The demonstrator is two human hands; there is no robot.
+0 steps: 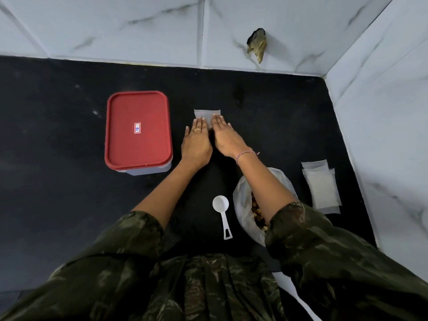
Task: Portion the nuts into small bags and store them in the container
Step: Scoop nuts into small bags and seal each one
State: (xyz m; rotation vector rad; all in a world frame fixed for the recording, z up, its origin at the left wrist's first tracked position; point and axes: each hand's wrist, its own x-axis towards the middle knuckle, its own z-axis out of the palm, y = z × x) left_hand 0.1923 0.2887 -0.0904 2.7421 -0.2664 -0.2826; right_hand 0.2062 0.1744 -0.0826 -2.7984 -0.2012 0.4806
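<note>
Rested left hand [196,142] and right hand [225,137] flat, side by side, fingers straight and gripping nothing, fingertips on the near part of a small bag [205,113] lying on the black counter [58,135]. Could not tell that bag's contents. Wore a ring [197,129] on the left, a thread band [246,155] on the right wrist. Had the container [138,128] just to the left, red lid on. Had, nearer the body, a white scoop [222,213] lying bowl-up beside an open large bag [243,200] of nuts [257,214], right forearm crossing above it. Had a stack of flat bags [322,188] farther right, near the tiled wall [382,123].
</note>
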